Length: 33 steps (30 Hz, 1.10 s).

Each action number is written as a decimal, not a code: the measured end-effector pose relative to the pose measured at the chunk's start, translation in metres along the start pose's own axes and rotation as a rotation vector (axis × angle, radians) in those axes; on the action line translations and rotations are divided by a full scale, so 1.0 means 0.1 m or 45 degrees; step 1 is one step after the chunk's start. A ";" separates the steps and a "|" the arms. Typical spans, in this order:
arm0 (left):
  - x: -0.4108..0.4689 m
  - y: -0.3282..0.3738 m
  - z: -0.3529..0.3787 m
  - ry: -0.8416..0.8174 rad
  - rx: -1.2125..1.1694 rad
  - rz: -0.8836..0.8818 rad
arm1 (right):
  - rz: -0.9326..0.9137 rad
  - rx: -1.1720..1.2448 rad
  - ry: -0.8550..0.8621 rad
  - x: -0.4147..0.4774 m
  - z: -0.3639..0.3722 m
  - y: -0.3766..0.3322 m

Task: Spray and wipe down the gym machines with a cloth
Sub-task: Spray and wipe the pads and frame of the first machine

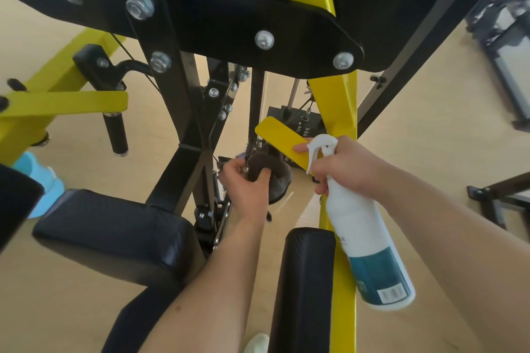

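Gripping dark cloth (278, 180) in L hand (243, 186), fingers curled round it, bunched vs thin metal fitting at centre of frame; can't tell exact part under it. Holding spray bottle (364, 238) in R hand (348, 166), fingers wrapped on neck, index fingertip stretched fwd past trigger, over yellow flat bar (279, 135); contact unclear. Bottle long axis: nozzle at centre frame, base toward lower R, so aimed up-left at yellow flat bar + cloth zone. Nozzle just beside cloth, to its R; 2 hands near, not touching.

Judged step: wiping inner frame bits of machine (179, 112), spray on standby. Next surfaces prob 2 pads: lower-L pad (114, 229) + centre pad (304, 281), both below hands, toward bottom of frame. L hand nearer lower-L pad; R hand nearer centre pad and yellow upright (335, 106). Needs pulling back toward body, tilting nozzle down. Risk: snagging cloth on bolts/cable.

Also in view: tan floor (415, 123), light-blue item (40, 180) at L edge, unclear what.
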State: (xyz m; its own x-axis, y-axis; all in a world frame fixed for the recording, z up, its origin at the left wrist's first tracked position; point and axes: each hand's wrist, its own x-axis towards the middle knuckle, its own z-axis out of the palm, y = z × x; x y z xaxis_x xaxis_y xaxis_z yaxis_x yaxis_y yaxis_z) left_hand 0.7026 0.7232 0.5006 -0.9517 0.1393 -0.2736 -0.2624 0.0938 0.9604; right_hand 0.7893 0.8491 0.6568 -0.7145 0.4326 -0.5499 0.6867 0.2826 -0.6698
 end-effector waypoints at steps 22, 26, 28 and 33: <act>0.38 -0.24 0.43 -0.391 -0.089 0.054 | -0.035 -0.129 0.044 0.05 0.04 0.03; 0.39 -0.33 0.50 -0.457 -0.154 0.002 | 0.057 -0.203 0.051 0.05 0.05 0.07; 0.36 -0.24 0.50 -0.482 -0.211 -0.029 | 0.075 -0.205 0.072 0.06 0.05 0.07; 0.38 -0.13 0.40 -0.428 -0.287 0.082 | 0.013 -0.219 0.000 0.03 0.06 0.04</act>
State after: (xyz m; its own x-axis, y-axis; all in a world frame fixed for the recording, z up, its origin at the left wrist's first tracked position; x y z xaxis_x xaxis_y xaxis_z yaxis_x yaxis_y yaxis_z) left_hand 0.6762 0.7665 0.4755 -0.8721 0.4554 -0.1790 -0.2681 -0.1387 0.9533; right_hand 0.7891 0.8464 0.6489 -0.7071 0.4365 -0.5563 0.7069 0.4206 -0.5686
